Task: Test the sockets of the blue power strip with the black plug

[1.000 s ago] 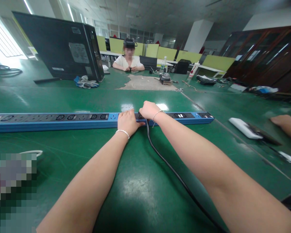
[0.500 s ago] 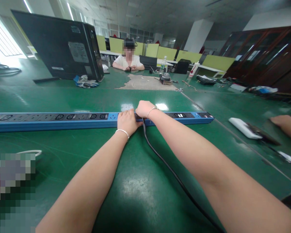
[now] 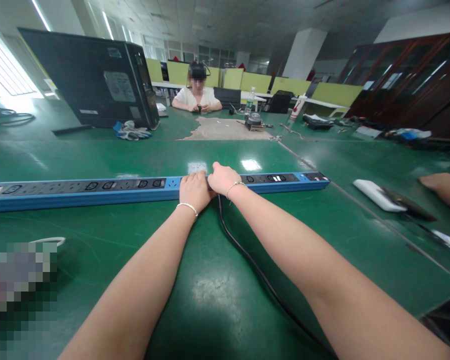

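A long blue power strip [image 3: 150, 194] with a row of black sockets lies across the green table. My left hand [image 3: 195, 191] is closed over the strip just right of a blue socket, its fingers on the far side and thumb at the near side. Right beside it, my right hand [image 3: 224, 179] is a closed fist over the socket row. A black power cable [image 3: 243, 252] runs up from the table's near side into that fist. The cable's end, and whether it sits in a socket, are hidden under my fingers.
A black computer case [image 3: 93, 82] and gloves [image 3: 131, 131] stand behind on the left. Across the table sits a person [image 3: 197, 97]. To the right are a white device [image 3: 378, 195] and another person's hand [image 3: 440, 187]. A blurred object [image 3: 18, 272] lies near left.
My right hand has sunk a little and its fist has turned slightly over the strip. My left hand keeps its grip. The view has shifted slightly.
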A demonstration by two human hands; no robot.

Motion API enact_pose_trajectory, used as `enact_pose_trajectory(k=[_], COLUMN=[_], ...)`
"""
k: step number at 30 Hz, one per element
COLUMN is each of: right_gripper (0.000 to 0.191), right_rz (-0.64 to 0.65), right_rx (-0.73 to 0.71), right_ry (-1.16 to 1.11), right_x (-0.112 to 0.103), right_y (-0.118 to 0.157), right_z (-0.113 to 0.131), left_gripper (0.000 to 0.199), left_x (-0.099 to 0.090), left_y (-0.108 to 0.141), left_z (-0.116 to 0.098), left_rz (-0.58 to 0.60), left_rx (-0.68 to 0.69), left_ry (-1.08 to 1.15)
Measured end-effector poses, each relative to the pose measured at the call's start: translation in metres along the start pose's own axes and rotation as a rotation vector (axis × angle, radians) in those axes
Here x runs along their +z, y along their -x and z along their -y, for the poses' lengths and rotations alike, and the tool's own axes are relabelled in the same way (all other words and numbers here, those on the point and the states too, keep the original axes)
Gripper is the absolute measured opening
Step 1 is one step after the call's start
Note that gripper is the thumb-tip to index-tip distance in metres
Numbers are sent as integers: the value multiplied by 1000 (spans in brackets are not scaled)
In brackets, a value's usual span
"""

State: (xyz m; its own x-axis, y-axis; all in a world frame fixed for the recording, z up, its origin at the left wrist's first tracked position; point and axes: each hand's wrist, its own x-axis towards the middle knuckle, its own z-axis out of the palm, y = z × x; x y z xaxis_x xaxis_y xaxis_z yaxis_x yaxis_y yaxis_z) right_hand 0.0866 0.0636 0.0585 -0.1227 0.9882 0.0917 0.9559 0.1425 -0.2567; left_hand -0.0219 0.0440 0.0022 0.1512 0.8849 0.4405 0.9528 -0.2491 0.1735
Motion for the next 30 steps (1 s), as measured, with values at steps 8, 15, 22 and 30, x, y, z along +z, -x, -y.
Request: enact_pose_trajectory(k=[8, 15, 22, 30], right_gripper=[39, 35, 37, 38], right_rz=[-317, -438, -448, -434], right_rx=[74, -56, -52, -22], right_ry=[-75, -2, -38, -30], right_x=[16, 34, 37, 38], right_y=[25, 31, 28, 27], right_z=[-56, -87, -85, -80], left_gripper=[60, 36, 43, 30], left_x=[-16, -32, -48, -42], left_y=[-9, -21, -27, -40], left_z=[2, 5, -35, -57], left_rz=[145, 122, 191, 252], left_rx=[-19, -207, -307, -153], left_ry=[70, 315, 77, -135])
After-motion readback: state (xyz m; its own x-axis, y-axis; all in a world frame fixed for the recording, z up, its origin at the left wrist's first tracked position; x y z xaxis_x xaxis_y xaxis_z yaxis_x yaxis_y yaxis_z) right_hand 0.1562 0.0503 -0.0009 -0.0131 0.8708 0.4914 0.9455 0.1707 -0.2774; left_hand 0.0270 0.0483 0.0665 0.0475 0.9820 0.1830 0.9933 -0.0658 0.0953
